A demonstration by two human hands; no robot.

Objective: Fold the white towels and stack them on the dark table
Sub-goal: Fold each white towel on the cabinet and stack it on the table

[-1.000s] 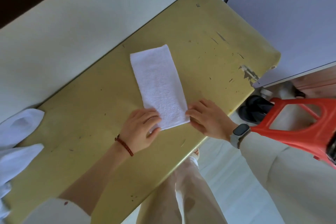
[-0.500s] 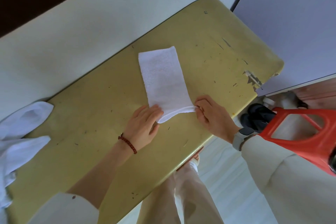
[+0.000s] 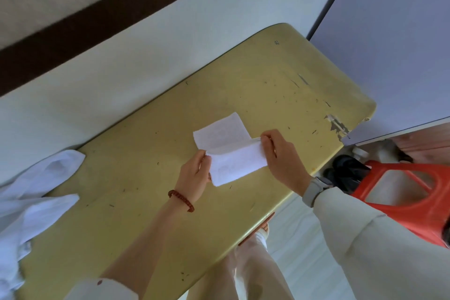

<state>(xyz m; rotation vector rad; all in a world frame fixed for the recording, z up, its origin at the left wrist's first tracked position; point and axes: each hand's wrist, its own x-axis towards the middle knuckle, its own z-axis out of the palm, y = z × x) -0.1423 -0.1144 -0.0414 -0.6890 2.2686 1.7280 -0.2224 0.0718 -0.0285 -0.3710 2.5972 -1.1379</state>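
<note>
**Towel half-lifted, fold about to land on the far end**

The yellow worktop (image 3: 151, 178) carried it all. The white towel (image 3: 229, 151) hung between both hands, near half raised, far half lying beyond the fingers, long axis running away from the person. Left hand (image 3: 194, 173) and right hand (image 3: 280, 153) each pinched a near corner, equally close. A second earlier the towel lay flat; the near edge had since come up.

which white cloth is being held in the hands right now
The small white towel mid-table, pinched by left hand and right hand; the white cloths at the left edge lie untouched.
</note>
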